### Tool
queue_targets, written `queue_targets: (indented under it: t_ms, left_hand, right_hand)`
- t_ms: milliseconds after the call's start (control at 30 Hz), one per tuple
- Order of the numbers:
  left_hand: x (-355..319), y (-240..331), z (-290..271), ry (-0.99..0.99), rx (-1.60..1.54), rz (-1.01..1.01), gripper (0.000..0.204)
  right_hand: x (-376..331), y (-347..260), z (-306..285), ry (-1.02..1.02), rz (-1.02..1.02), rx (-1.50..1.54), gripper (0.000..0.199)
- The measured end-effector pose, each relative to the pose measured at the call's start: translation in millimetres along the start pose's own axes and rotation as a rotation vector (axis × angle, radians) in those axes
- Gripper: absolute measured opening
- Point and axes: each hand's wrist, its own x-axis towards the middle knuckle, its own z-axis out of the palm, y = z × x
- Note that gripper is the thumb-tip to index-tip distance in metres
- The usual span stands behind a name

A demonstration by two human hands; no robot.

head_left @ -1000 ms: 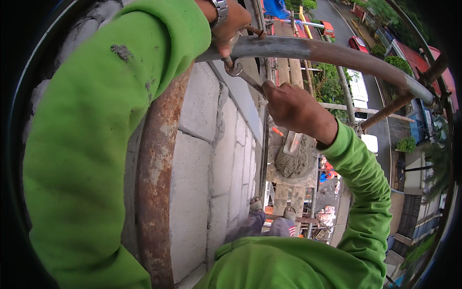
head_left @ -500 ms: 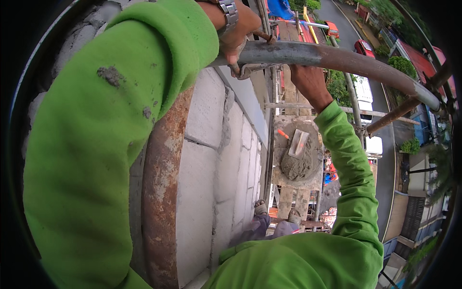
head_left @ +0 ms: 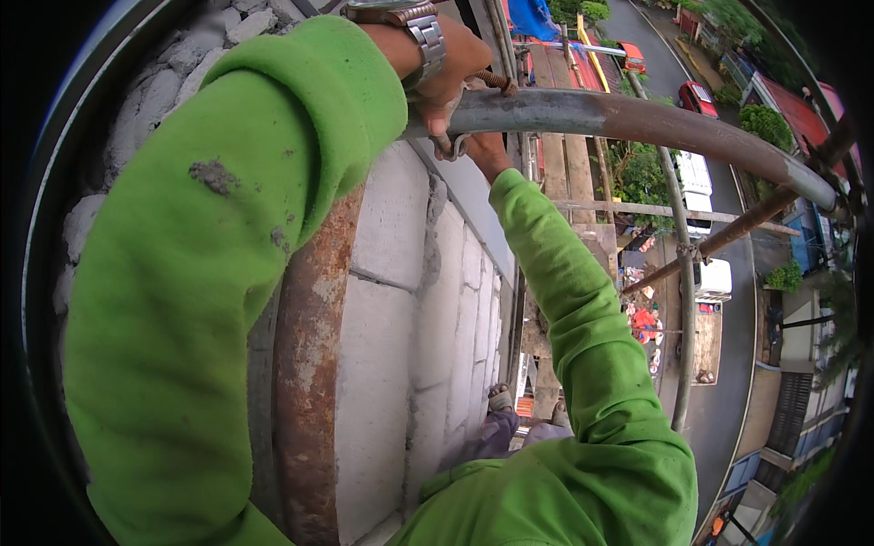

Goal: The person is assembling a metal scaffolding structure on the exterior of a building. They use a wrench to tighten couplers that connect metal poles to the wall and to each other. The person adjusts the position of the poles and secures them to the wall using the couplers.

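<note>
My left hand (head_left: 451, 80), with a metal-band watch (head_left: 426, 41) on its wrist, closes round a metal scaffold clamp (head_left: 452, 148) at the left end of a curved grey and rusty pipe (head_left: 628, 116). A threaded bolt (head_left: 494, 83) sticks out beside the hand, above the pipe. Just below the pipe, close to the clamp, is my right hand (head_left: 489, 153). The pipe and the left hand cover its fingers, so its grip does not show. Grey mortar is stuck to my left green sleeve (head_left: 214, 176).
A grey block wall (head_left: 373, 364) runs down beside a thick rusty pipe (head_left: 312, 364). Wooden scaffold planks (head_left: 566, 164) lie below, with my feet (head_left: 500, 398) on them. Upright and slanting pipes (head_left: 678, 273) stand at the right, above a road (head_left: 719, 364) with vehicles.
My right hand has moved left along the pipe to the clamp beside my left hand. My right sleeve now hides the trowel and most of the mortar below.
</note>
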Motion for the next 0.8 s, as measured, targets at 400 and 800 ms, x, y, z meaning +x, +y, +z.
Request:
queue_targets:
  t_ms: [400,800]
  left_hand:
    - [9,-7,0,-0.052,0.000,0.029,0.067]
    - [4,0,-1,-0.076,-0.019,-0.029,0.071]
  right_hand:
    - [-20,3,-33,-0.354,-0.027,-0.405,0.025]
    - [-158,-104,-98,-0.175,0.488,-0.570,0.032]
